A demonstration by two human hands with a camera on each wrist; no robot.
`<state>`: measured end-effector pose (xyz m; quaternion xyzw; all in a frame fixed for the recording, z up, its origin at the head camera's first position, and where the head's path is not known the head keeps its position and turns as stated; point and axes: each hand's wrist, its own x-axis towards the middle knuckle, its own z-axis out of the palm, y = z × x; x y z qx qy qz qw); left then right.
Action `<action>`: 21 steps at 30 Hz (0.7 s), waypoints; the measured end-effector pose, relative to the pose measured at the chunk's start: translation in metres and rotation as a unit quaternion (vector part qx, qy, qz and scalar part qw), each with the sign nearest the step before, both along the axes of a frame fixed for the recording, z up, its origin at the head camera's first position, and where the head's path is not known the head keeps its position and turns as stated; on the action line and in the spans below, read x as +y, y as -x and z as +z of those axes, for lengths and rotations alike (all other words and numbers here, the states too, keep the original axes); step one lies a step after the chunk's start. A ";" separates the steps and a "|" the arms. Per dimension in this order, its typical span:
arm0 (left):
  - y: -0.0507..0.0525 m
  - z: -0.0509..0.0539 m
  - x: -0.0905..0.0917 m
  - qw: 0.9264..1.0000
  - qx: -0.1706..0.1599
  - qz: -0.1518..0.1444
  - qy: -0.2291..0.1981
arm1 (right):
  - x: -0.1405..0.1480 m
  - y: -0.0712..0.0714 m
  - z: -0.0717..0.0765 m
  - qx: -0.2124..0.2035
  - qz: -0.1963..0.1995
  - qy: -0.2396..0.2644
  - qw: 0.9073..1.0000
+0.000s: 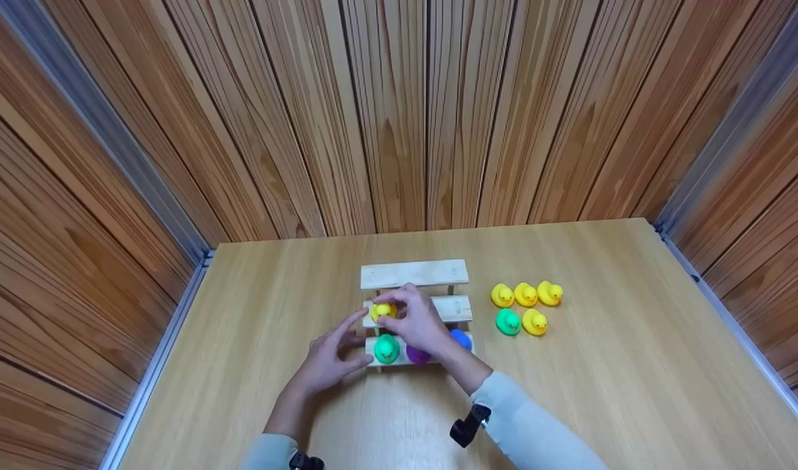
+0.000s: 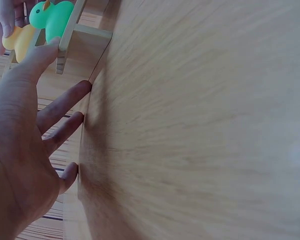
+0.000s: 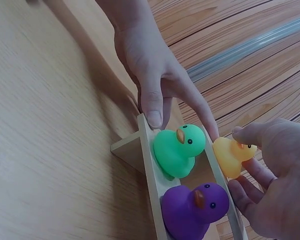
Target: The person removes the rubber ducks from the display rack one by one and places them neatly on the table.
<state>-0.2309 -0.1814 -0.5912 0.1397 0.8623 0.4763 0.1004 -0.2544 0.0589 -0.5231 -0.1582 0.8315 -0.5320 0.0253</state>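
A wooden three-step rack (image 1: pixel 414 274) stands on the table. My right hand (image 1: pixel 420 321) pinches a yellow rubber duck (image 3: pixel 227 156) between thumb and fingers at the left end of the middle step. At the rack's left side is my left hand (image 1: pixel 325 363), fingers spread and fairly straight. Its thumb (image 2: pixel 36 61) touches the end of the front step, and its index finger reaches close to the yellow duck. On that front step sit a green duck (image 3: pixel 177 152), a purple duck (image 3: pixel 192 212) and a blue duck (image 1: pixel 462 339), the blue one partly covered by my right wrist.
Right of the rack, a back row holds three yellow ducks (image 1: pixel 526 295). In front of them are a green duck (image 1: pixel 508 322) and another yellow duck (image 1: pixel 535 322). Wood-panelled walls (image 1: pixel 399 117) with metal edge rails (image 1: pixel 157 372) enclose the table (image 1: pixel 608 391).
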 end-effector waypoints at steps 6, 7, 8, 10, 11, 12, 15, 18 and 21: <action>-0.001 0.000 0.000 1.000 -0.001 -0.001 0.000 | 0.001 -0.001 0.001 -0.010 -0.003 0.003 1.000; -0.001 0.000 0.000 1.000 -0.003 -0.001 -0.001 | 0.001 -0.001 0.002 -0.011 -0.004 0.003 1.000; -0.001 0.000 0.000 1.000 -0.004 -0.001 -0.001 | 0.001 -0.002 0.002 -0.013 -0.006 0.002 1.000; -0.001 0.001 0.000 1.000 -0.007 -0.001 -0.001 | 0.002 -0.002 0.003 -0.016 -0.011 0.004 1.000; -0.001 0.001 0.000 1.000 -0.010 -0.001 -0.002 | 0.002 -0.002 0.003 -0.016 -0.013 0.005 1.000; -0.001 0.001 0.000 1.000 -0.014 0.000 -0.004 | 0.003 -0.002 0.004 -0.015 -0.013 0.008 1.000; -0.001 0.001 -0.001 1.000 -0.017 0.000 -0.004 | 0.005 -0.003 0.007 -0.015 -0.014 0.014 1.000; 0.000 0.000 -0.001 1.000 -0.015 -0.001 -0.004 | 0.008 -0.004 0.010 -0.015 -0.012 0.020 1.000; 0.000 0.000 0.000 1.000 -0.013 -0.001 -0.004 | 0.011 -0.006 0.012 -0.008 -0.013 0.022 1.000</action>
